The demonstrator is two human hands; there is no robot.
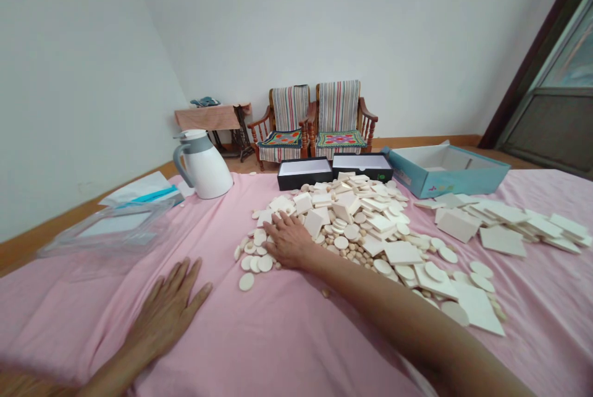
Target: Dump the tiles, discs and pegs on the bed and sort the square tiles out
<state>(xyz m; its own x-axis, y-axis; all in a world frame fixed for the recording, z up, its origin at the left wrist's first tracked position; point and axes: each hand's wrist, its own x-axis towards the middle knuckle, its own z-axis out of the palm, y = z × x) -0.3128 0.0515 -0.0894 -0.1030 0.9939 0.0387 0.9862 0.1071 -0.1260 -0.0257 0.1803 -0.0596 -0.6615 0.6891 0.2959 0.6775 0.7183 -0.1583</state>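
My left hand (169, 304) lies flat and open on the pink tablecloth (259, 347), fingers spread, holding nothing. My right hand (290, 239) reaches forward and rests palm down on the left edge of a heap of pale wooden pieces (365, 218): squares, round discs and small beads. Its fingers lie stretched over small round discs (254, 255) and a square piece. Whether a piece is under the palm is hidden.
A white jug (204, 165) stands at the back left beside a clear plastic box (111, 227). Two black boxes (303, 173) and an open blue box (445, 168) sit behind the heap. More flat squares (504, 224) lie at right. Two striped chairs stand by the wall.
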